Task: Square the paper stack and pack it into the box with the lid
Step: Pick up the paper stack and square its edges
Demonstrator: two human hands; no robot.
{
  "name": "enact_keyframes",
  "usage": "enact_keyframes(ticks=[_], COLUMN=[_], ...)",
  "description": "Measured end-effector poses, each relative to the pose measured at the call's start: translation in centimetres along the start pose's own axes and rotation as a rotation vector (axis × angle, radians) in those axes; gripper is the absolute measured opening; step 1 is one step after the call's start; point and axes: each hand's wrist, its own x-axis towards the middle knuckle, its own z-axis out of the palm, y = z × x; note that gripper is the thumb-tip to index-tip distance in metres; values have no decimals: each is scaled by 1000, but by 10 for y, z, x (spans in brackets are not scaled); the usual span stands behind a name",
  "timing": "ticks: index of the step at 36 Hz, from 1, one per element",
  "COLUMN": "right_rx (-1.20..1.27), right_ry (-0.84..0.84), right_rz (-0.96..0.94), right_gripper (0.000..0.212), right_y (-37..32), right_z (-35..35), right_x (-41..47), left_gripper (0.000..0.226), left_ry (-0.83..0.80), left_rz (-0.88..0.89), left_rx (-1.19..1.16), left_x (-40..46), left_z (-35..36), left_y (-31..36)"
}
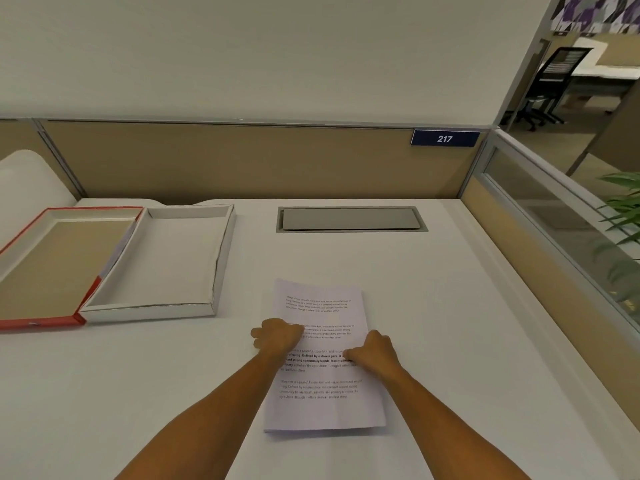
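A stack of printed white sheets, the paper stack [322, 403], lies flat on the white desk in front of me. My left hand [277, 336] rests on its left edge with the fingers curled. My right hand [375, 353] presses on its right half, fingers bent down onto the page. An open white box [221, 258] sits empty at the left, a little beyond the paper. Its red-rimmed lid [45, 320] lies upside down right beside the box, further left.
A grey cable hatch [351, 220] is set into the desk behind the paper. A tan partition [242, 161] with a blue "217" sign [445, 138] closes the back; a glass-topped divider [540, 209] runs along the right. A plant [623, 209] stands beyond it.
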Motion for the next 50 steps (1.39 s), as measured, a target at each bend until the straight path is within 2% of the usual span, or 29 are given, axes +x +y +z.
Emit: enact_keyframes(ticks=[3,6,9,12,15,21,26,27,28,30,31,36,41,43,47,50], right_rx=[1,3,6,8,11,34,42,42,40,43,50,90,130,209,573,825], right_ry=[-1,-2,0,1,-1,-5,-3,-4,-5,-5,-6,-11,-40,-79,-146,-265], right_rz=[3,3,-4,-12,-7,-2,7,9,11,17,21,27,9,-13,-43,-169], right_gripper=[50,50,43,38,41,42,45,45,46,47,48,61,73,77,94,86], right_y=[-1,-1,0,0,0,0,-1,-1,-1,-1,0,1,5,10,14,11], right_z=[-1,-1,-1,-1,-2,-1,-2,-2,-2,-2,-2,-1,-7,-13,-33,-45], right_x=[0,-1,-1,0,0,1,1,0,0,0,1,2,4,6,8,7], left_gripper=[59,54,56,61,62,38,76,71,51,28,25,39,34,30,30,35], left_ry=[-37,-5,-13,-82,-107,-115,-123,-150,-181,-257,-281,-315,-303,-312,-315,-356], left_rz=[-6,-2,39,75,80,180,235,215,210,215,216,245,373,428,523,597], left_rx=[-37,0,6,-120,-220,-350,-534,-566,-587,-608,-615,-587,-545,-565,-597,-629], left_x=[-1,-1,0,5,10,16,14,14,14,15,15,11,2,-5,-20,-31], left_z=[-5,-8,-10,-12,-14,-14,-15,-15,-15,-15,-14,-12,-13,-16,-26,-37], left_y=[1,-2,-5,-7,-9,-22,-35,-36,-36,-38,-38,-32,-29,-28,-24,-20])
